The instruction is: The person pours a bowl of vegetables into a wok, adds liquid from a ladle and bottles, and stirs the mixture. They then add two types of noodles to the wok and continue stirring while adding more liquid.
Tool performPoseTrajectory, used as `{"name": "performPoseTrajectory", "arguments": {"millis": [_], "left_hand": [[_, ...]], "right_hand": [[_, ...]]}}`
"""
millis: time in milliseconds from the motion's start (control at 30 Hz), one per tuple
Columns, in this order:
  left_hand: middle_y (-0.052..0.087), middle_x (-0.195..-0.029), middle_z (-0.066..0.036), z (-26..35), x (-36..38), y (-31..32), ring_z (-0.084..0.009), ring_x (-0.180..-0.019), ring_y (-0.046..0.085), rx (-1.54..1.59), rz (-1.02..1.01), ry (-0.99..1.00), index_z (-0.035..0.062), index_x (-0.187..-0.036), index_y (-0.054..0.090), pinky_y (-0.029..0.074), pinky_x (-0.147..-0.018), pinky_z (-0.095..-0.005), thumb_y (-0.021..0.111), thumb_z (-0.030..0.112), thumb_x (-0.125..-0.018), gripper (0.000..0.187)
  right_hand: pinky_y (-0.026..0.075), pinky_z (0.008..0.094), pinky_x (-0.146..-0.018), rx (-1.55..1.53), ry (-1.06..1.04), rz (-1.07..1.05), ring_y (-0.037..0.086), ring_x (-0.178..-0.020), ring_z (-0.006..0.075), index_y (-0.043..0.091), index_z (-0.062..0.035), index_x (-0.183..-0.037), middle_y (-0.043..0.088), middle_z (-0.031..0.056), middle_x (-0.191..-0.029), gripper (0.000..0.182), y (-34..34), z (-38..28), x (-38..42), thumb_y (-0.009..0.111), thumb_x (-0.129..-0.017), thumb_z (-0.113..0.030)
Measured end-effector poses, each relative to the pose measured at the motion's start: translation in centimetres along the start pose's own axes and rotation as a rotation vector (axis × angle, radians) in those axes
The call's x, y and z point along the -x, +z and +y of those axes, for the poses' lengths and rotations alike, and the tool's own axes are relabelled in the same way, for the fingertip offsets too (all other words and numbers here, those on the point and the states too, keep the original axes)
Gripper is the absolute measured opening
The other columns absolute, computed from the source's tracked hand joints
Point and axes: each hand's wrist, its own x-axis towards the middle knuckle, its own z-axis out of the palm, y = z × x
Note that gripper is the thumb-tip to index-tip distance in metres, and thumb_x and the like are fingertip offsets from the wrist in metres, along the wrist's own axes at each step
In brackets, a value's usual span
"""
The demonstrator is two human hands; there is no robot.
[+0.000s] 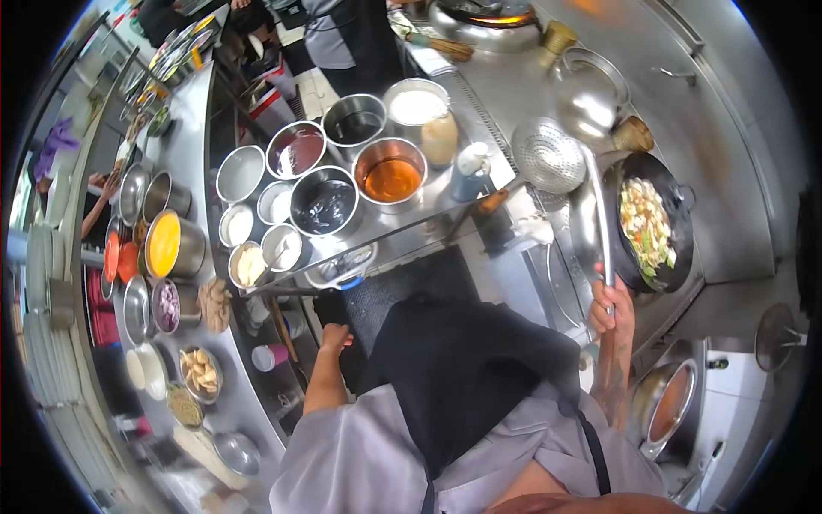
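Note:
My right hand [611, 307] is wrapped round the long metal handle of a skimmer [549, 156]; the handle's far end meets the edge of its round perforated bowl. Just right of this handle, a black wok [621, 257] holds a mix of chopped pale, green and orange food [648, 224]. My left hand [337, 336] is closed in a fist at the left side of my black apron [471, 368]. Dark material lies right by its knuckles, and I cannot tell whether the fingers hold any of it.
Ahead, a metal stand carries several pots, including one of amber liquid [390, 178] and one of dark liquid [325, 201]. A counter with bowls of ingredients, one yellow [163, 244], runs along the left. A pot of reddish-brown liquid [672, 411] sits lower right. Another person [351, 38] stands beyond the stand.

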Motion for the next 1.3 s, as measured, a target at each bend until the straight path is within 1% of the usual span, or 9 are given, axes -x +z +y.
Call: {"name": "performPoseTrajectory", "arguments": {"millis": [200, 433, 600, 800, 933, 1000, 1100, 1233, 1300], "left_hand": [[0.067, -0.070, -0.011, -2.9, 1.7, -0.3, -0.0179, -0.050, 0.061, 0.120, 0.045, -0.069, -0.0041, -0.080, 0.065, 0.041, -0.041, -0.0293, 0.051, 0.013, -0.081, 0.022], [0.067, -0.069, -0.012, -8.3, 1.8, 0.4, -0.0188, -0.051, 0.063, 0.171, 0.055, -0.145, -0.0033, -0.079, 0.066, 0.041, -0.041, -0.0299, 0.050, 0.014, -0.080, 0.023], [0.067, -0.068, -0.013, -10.2, 2.1, 1.3, -0.0199, -0.052, 0.063, 0.210, 0.066, -0.168, -0.0033, -0.075, 0.066, 0.042, -0.042, -0.0311, 0.050, 0.014, -0.079, 0.024], [0.066, -0.066, -0.013, -11.5, 1.6, 1.6, -0.0197, -0.052, 0.063, 0.198, 0.037, -0.195, -0.0028, -0.071, 0.066, 0.043, -0.043, -0.0312, 0.050, 0.014, -0.079, 0.024], [0.070, -0.077, -0.010, -11.5, 1.1, 1.2, -0.0180, -0.055, 0.064, 0.183, -0.026, -0.200, -0.0005, -0.092, 0.064, 0.045, -0.045, -0.0304, 0.051, 0.019, -0.087, 0.024], [0.070, -0.077, -0.010, -11.5, 0.9, 0.9, -0.0181, -0.055, 0.065, 0.176, -0.021, -0.203, -0.0002, -0.092, 0.064, 0.045, -0.046, -0.0304, 0.051, 0.019, -0.087, 0.024], [0.070, -0.078, -0.010, -11.1, 0.7, 0.3, -0.0184, -0.057, 0.065, 0.176, -0.011, -0.208, -0.0002, -0.094, 0.065, 0.046, -0.048, -0.0305, 0.051, 0.019, -0.087, 0.024], [0.071, -0.079, -0.011, -10.2, 1.4, 0.0, -0.0186, -0.058, 0.066, 0.183, -0.005, -0.206, -0.0011, -0.095, 0.064, 0.047, -0.049, -0.0308, 0.051, 0.018, -0.087, 0.024], [0.071, -0.080, -0.011, -10.0, 1.3, -0.1, -0.0186, -0.058, 0.066, 0.171, -0.004, -0.201, -0.0015, -0.095, 0.064, 0.047, -0.049, -0.0308, 0.051, 0.018, -0.087, 0.024]], "right_hand": [[0.033, 0.0224, -0.034, 0.294, 0.414, -0.254, 0.040, -0.037, 0.0065, 0.043, 0.0015, -0.131, 0.044, 0.0017, -0.068, 0.044, 10.7, 1.9, -8.1, 0.052, -0.089, -0.006], [0.039, 0.0232, -0.041, 0.980, 0.435, -0.476, 0.049, -0.043, 0.0080, 0.048, 0.0009, -0.124, 0.049, 0.0010, -0.067, 0.038, 18.4, 9.3, -14.1, 0.053, -0.087, -0.007], [0.047, 0.0416, -0.061, 1.426, -0.038, -0.666, 0.061, -0.066, 0.0359, 0.048, 0.0052, -0.108, 0.057, 0.0198, -0.071, 0.030, 19.3, 13.4, -16.3, 0.054, -0.081, -0.006], [0.047, 0.0482, -0.072, 1.617, 0.118, -0.631, 0.060, -0.080, 0.0465, 0.048, 0.0095, -0.107, 0.059, 0.0306, -0.081, 0.031, 21.8, 14.2, -16.8, 0.054, -0.080, -0.005], [0.047, 0.0472, -0.072, 1.572, 0.155, -0.632, 0.061, -0.081, 0.0463, 0.049, 0.0102, -0.108, 0.060, 0.0317, -0.083, 0.033, 21.3, 14.8, -16.9, 0.055, -0.080, -0.005], [0.048, 0.0380, -0.062, 1.473, 0.054, -0.660, 0.061, -0.066, 0.0264, 0.050, 0.0030, -0.123, 0.060, 0.0172, -0.073, 0.043, 19.9, 15.6, -17.1, 0.054, -0.081, -0.006], [0.047, 0.0333, -0.056, 1.414, 0.117, -0.677, 0.057, -0.059, 0.0168, 0.051, 0.0022, -0.124, 0.058, 0.0091, -0.072, 0.043, 19.4, 15.6, -17.7, 0.053, -0.082, -0.006], [0.045, 0.0317, -0.046, 1.283, 0.418, -0.540, 0.055, -0.047, 0.0177, 0.050, 0.0081, -0.114, 0.054, 0.0079, -0.062, 0.034, 20.9, 14.5, -17.6, 0.052, -0.082, -0.006], [0.039, 0.0252, -0.039, 1.178, 0.392, -0.527, 0.048, -0.042, 0.0075, 0.051, 0.0067, -0.112, 0.048, 0.0005, -0.059, 0.031, 20.6, 14.6, -17.6, 0.051, -0.084, -0.006]]}}
